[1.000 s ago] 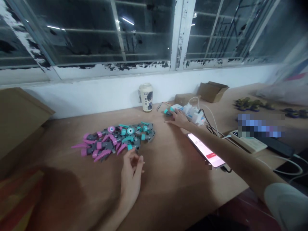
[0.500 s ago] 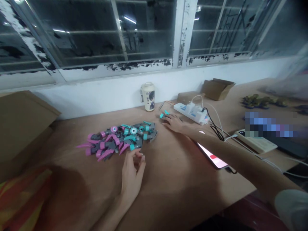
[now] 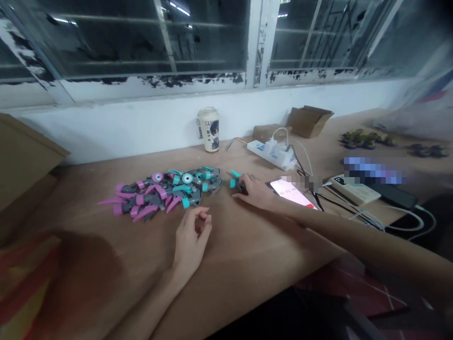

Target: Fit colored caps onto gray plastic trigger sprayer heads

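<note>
Head view: right forearm [image 3: 329,224] overlaps phone [image 3: 290,191], right fingers [image 3: 249,183] grip teal piece [image 3: 232,183], left fingers [image 3: 193,215] parted near pile [image 3: 162,191].

Table [image 3: 247,264] w/ purple/teal pcs [image 3: 162,191], cup [image 3: 209,132]

Dim light, blurry edges.

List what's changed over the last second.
The right grip moved away from the power strip, toward the pile of parts; the teal-and-grey piece at its fingertips came along. No new hold or release shows. The camera view shifted slightly too.
Unchanged: left grip by the pile's near edge, the pile, power strip and cup.
</note>
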Demonstrator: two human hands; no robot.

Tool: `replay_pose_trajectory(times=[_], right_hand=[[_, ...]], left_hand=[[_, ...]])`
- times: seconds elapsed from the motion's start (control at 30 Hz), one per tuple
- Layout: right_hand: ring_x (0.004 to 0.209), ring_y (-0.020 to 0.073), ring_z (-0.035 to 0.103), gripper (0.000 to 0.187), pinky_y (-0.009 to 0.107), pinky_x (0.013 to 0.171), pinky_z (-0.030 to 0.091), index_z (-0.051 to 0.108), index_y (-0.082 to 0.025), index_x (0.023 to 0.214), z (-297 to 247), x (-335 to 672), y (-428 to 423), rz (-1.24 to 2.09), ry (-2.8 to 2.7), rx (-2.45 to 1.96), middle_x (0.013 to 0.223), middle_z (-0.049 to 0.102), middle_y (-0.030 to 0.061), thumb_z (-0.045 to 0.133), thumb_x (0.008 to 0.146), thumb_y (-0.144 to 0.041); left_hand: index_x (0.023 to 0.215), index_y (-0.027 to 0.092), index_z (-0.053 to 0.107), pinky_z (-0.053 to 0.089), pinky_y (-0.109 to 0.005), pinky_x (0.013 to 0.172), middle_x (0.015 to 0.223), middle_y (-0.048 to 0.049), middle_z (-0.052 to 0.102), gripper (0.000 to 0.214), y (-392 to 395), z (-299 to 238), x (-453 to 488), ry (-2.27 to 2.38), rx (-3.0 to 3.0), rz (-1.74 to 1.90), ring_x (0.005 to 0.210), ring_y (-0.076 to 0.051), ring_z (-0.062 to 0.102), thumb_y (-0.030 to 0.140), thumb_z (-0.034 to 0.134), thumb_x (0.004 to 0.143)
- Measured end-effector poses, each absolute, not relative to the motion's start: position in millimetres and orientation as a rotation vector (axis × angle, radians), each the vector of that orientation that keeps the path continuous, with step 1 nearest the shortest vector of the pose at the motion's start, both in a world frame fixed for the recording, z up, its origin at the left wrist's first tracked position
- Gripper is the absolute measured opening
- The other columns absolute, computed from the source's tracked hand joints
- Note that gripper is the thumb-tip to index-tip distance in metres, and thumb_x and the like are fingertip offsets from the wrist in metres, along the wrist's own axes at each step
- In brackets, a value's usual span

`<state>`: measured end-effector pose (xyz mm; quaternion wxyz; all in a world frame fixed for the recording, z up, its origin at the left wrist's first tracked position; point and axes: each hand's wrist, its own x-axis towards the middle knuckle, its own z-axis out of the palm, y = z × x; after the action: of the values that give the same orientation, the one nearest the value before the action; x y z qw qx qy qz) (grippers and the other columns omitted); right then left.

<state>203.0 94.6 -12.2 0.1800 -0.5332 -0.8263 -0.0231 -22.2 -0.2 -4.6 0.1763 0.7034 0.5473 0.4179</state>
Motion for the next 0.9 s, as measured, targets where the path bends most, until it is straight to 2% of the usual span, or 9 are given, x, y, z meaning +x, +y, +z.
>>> replay_pose_trajectory(times=[0.07,0.1,0.17,0.27,0.33,0.4,0.5,0.73,0.9], right_hand=[[0.113,0.0321,0.048,0.054,0.051,0.098,0.033,0.051,-0.012,0.117,-10.4,195.0,101.2,-0.099,-2.281,-1.571,0.119,0.055,0.0183,0.058,0.078,-0.049],[0.118,0.0346,0.043,0.054,0.055,0.101,0.027,0.053,-0.013,0.116,-9.6,190.9,105.2,-0.113,-2.261,-1.601,0.124,0.051,0.0195,0.058,0.078,-0.050],[0.124,0.0375,0.037,0.046,0.062,0.102,0.018,0.060,-0.015,0.109,-7.2,184.2,111.9,-0.123,-2.230,-1.655,0.131,0.046,0.0196,0.056,0.080,-0.050],[0.125,0.0354,0.038,0.040,0.064,0.103,0.015,0.065,-0.018,0.100,0.3,180.7,111.4,-0.117,-2.200,-1.686,0.133,0.046,0.0166,0.048,0.085,-0.050],[0.126,0.0300,0.039,0.038,0.058,0.106,0.018,0.062,-0.020,0.107,8.5,183.0,98.7,-0.107,-2.201,-1.571,0.134,0.046,0.0129,0.045,0.087,-0.048],[0.124,0.0263,0.042,0.039,0.049,0.104,0.031,0.056,-0.020,0.115,16.6,187.4,76.0,-0.051,-2.226,-1.264,0.134,0.046,0.0117,0.049,0.086,-0.046],[0.119,0.0255,0.048,0.038,0.043,0.097,0.042,0.057,-0.019,0.109,20.3,192.0,35.8,0.070,-2.290,-0.984,0.129,0.049,0.0119,0.055,0.082,-0.046],[0.115,0.0214,0.051,0.024,0.040,0.093,0.046,0.056,-0.019,0.102,-17.5,179.7,15.5,0.308,-2.296,-0.800,0.123,0.054,0.0113,0.057,0.084,-0.033],[0.108,0.0228,0.052,0.023,0.042,0.089,0.046,0.057,-0.019,0.102,-28.2,169.7,26.9,0.240,-2.250,-0.799,0.118,0.056,0.0107,0.057,0.084,-0.033]], left_hand=[[0.100,0.021,0.053,0.046,-0.024,0.059,0.085,-0.0002,0.056,0.015,-0.1,-4.4,-21.5,1.556,2.001,1.193,0.063,-0.010,0.055,0.025,0.049,0.086],[0.099,0.021,0.053,0.046,-0.024,0.059,0.085,-0.0003,0.056,0.015,0.0,-4.4,-21.4,1.558,2.002,1.197,0.063,-0.011,0.055,0.025,0.049,0.086],[0.099,0.021,0.054,0.047,-0.024,0.059,0.085,-0.0003,0.057,0.015,0.0,-4.7,-21.3,1.559,1.998,1.200,0.063,-0.011,0.055,0.026,0.050,0.085],[0.099,0.021,0.054,0.047,-0.024,0.058,0.085,-0.0002,0.056,0.015,-1.0,-5.5,-20.9,1.543,1.992,1.203,0.062,-0.010,0.055,0.025,0.050,0.085],[0.099,0.021,0.054,0.049,-0.024,0.060,0.085,-0.0006,0.056,0.015,-2.8,-5.8,-20.0,1.507,1.982,1.215,0.066,-0.011,0.055,0.027,0.050,0.086],[0.100,0.021,0.054,0.051,-0.025,0.062,0.086,-0.0014,0.056,0.016,-5.3,-5.5,-18.4,1.457,1.952,1.214,0.071,-0.013,0.057,0.029,0.050,0.086],[0.101,0.020,0.054,0.053,-0.026,0.063,0.086,-0.0025,0.058,0.020,-9.9,-3.7,-14.9,1.350,1.881,1.136,0.077,-0.015,0.059,0.033,0.049,0.086],[0.102,0.020,0.057,0.054,-0.026,0.061,0.092,-0.0044,0.064,0.023,-11.8,-1.1,-10.8,1.186,1.819,0.935,0.080,-0.017,0.063,0.034,0.053,0.083],[0.100,0.020,0.053,0.055,-0.024,0.058,0.095,-0.0047,0.063,0.022,-3.5,-3.3,-15.8,1.202,1.768,0.907,0.082,-0.017,0.063,0.029,0.057,0.080]])
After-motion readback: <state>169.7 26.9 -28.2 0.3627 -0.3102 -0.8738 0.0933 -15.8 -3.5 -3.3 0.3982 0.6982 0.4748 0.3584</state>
